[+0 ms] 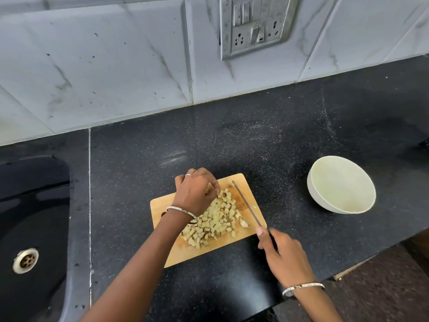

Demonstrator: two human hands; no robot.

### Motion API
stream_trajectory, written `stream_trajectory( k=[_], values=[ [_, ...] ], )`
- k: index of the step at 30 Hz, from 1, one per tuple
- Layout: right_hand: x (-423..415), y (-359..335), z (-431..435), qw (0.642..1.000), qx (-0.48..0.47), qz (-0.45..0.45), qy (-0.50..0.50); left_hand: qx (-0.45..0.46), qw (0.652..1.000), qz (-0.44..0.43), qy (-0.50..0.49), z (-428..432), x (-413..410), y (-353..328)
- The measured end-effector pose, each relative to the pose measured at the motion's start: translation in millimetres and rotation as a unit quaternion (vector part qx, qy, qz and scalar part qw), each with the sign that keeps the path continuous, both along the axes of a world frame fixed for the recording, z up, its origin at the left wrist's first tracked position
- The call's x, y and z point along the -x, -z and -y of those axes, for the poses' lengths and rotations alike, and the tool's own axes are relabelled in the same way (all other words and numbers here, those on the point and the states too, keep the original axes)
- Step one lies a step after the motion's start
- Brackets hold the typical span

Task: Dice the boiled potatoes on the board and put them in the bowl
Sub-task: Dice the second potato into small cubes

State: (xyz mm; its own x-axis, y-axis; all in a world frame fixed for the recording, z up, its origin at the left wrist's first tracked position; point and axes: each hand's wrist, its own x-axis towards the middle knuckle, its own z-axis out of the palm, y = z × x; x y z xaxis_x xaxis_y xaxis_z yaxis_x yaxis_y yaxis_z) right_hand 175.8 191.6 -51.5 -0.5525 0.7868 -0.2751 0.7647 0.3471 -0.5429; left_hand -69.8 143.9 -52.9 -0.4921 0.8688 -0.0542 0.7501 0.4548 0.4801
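A wooden cutting board [236,182] lies on the black counter with a heap of diced potato [217,218] in its middle. My left hand [196,192] sits at the heap's far left side, fingers curled against the cubes. My right hand [282,254] grips the handle of a knife [247,205]. Its blade lies across the board's right part, just right of the heap. An empty white bowl [341,184] stands on the counter to the right of the board, tilted toward me.
A dark sink [32,217] with a metal drain is set into the counter at the left. A tiled wall with a switch and socket plate [254,24] rises behind. The counter's front edge runs diagonally at lower right.
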Motion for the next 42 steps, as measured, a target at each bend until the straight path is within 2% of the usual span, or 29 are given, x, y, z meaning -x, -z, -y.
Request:
stream_trajectory(
  k=[12,17,22,28,32,34,38,42],
  values=[
    [-7.0,4.6,2.0,1.000,0.018,0.014,-0.011,0.045,0.994,-0.083,0.058,-7.2,2.0,-4.8],
    [-5.4,-3.2,5.4,0.999,0.028,0.006,-0.020,0.034,0.997,-0.040,0.055,-2.1,-1.0,-0.9],
    [-4.7,-10.8,3.8,0.998,0.054,-0.020,-0.015,-0.044,0.999,0.008,0.015,5.1,3.2,-2.8],
    [-3.7,-16.0,5.4,0.985,0.156,-0.073,0.014,-0.041,0.998,0.037,0.024,5.6,2.3,-0.3],
    [-1.9,-23.2,8.6,0.949,0.295,-0.101,0.056,-0.051,0.995,0.068,0.048,1.8,-3.6,-0.8],
    [-2.4,-25.6,8.7,0.931,0.340,-0.112,0.066,-0.074,0.988,0.128,0.047,0.0,-3.9,-1.4],
    [-8.1,-28.0,2.4,0.914,0.383,-0.113,0.065,-0.078,0.977,0.189,0.053,0.9,-2.5,-9.3],
    [-20.7,-31.1,-9.1,0.908,0.400,-0.104,0.064,-0.078,0.981,0.175,0.032,5.2,3.2,-12.0]
  ],
)
